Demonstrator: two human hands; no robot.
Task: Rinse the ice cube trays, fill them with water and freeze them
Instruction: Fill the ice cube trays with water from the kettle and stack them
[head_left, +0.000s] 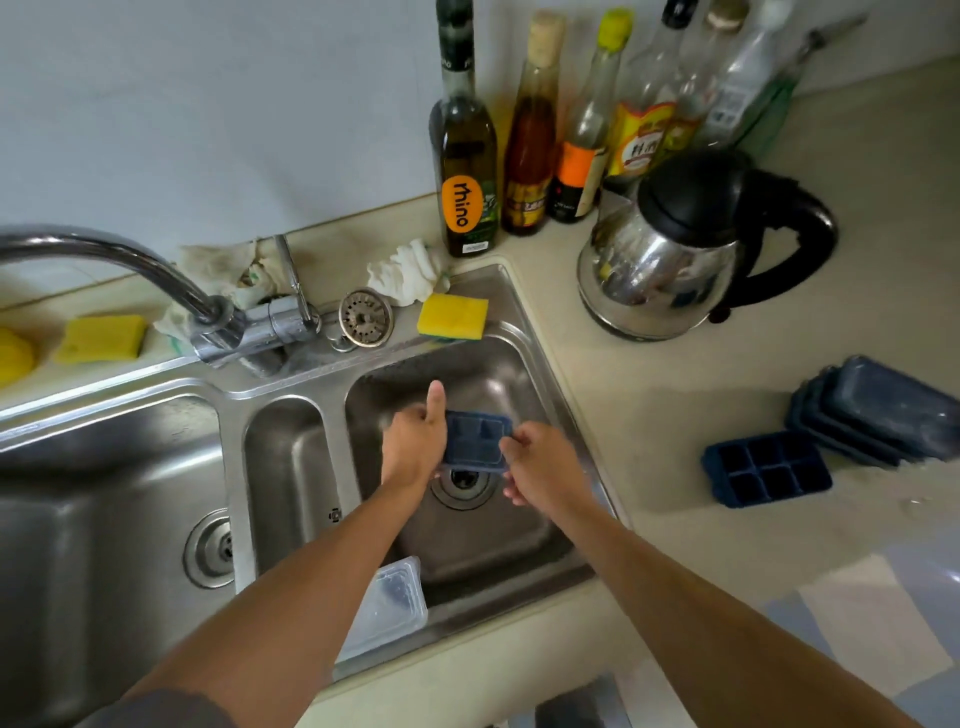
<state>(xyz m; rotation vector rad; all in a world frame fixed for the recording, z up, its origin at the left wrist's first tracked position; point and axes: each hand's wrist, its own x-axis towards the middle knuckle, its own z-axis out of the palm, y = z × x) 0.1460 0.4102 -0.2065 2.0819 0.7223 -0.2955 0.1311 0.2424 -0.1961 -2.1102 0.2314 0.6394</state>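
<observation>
While we've got one dark blue ice cube tray (475, 439) held over the drain in the right basin of the sink (493, 551), our left hand (415, 441) grips its left end, thumb sticking up, and our right hand (540, 462) pinches the right end. The faucet (156, 270) swings off left, no water visible. We'd guess we're mid-rinse: a second tray (766, 475) sits near the table's right edge beside a stack of trays (878, 410). Filling and freezing haven't started.
</observation>
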